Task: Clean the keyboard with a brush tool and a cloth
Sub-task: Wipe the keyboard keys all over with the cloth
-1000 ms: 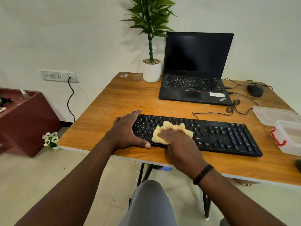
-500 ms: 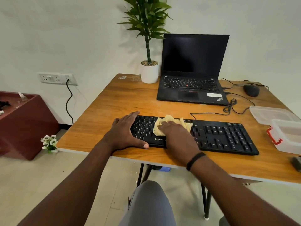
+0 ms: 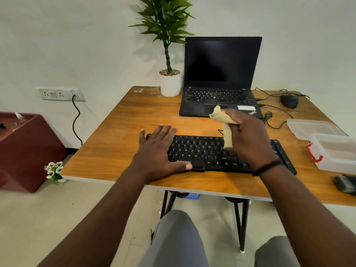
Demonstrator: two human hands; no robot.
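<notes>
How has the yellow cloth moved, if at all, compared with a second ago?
Yes. The cloth was pressed flat on the keyboard; now the right hand holds it lifted above the keys, dangling, toward the laptop.

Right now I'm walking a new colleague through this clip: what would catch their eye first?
The right hand, raised above the black keyboard near the desk's front edge, grips a yellow cloth that dangles toward the keys. The left hand rests flat on the keyboard's left end. Behind them an open laptop with a dark screen stands beside a potted plant.
</notes>
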